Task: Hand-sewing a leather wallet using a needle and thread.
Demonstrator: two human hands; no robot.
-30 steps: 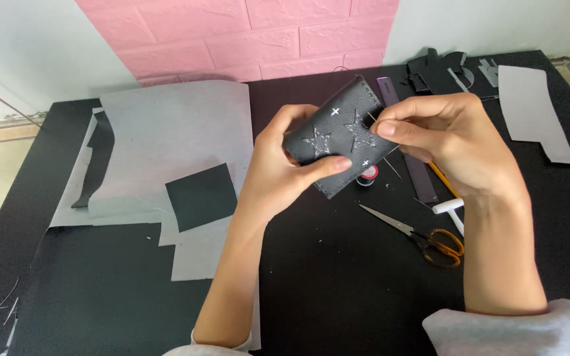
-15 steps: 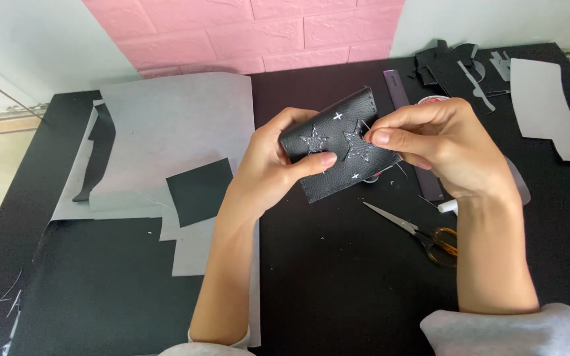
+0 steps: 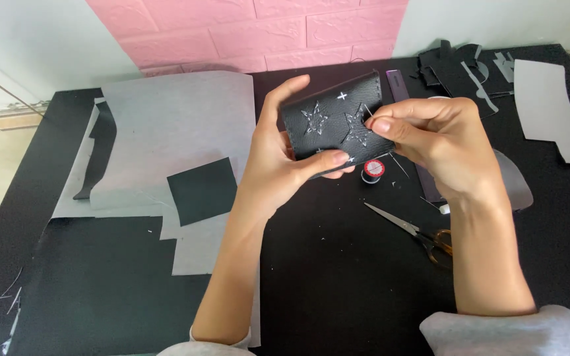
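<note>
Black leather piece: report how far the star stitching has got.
Done: the left star and a small cross are stitched white on the black leather piece. In hand: left hand grips it while right hand works the second star. Left: cannot tell.

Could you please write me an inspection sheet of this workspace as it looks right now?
Surface: black table, dusted with small pale scraps near its left corner.
Job's things: black leather piece with white stitched stars, held up above the table; a needle at its right star.
Clutter: grey paper sheets, a black square, a thread spool, scissors, dark offcuts at the far right.
Hands: left hand grips the leather piece's left side; right hand pinches the needle.
Cables: nothing seen.
Surroundings: pink brick-pattern wall and white wall behind the table.
</note>
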